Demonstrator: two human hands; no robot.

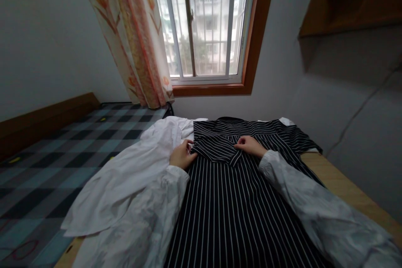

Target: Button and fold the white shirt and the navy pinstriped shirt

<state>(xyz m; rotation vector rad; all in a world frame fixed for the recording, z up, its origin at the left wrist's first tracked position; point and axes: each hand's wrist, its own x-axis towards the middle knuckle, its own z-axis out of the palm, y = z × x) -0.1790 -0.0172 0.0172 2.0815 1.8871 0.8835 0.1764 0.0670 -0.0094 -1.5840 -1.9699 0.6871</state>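
Note:
A black shirt with white stripes lies spread out in front of me, its collar toward the window. Its left side is folded inward, and that sleeve lies across the upper part of the shirt. My left hand is closed on the folded left edge, fingers curled and partly hidden. With thumb and fingertips pinched, my right hand holds the sleeve near its cuff. The other short sleeve stretches out to the right. A white garment lies to the left, and bits of white show behind the striped shoulders.
Pale wood tabletop shows at the right. On the left is a bed with a checked cover and a wooden board along its side. A floral curtain hangs beside the window. A wooden shelf juts from the right wall.

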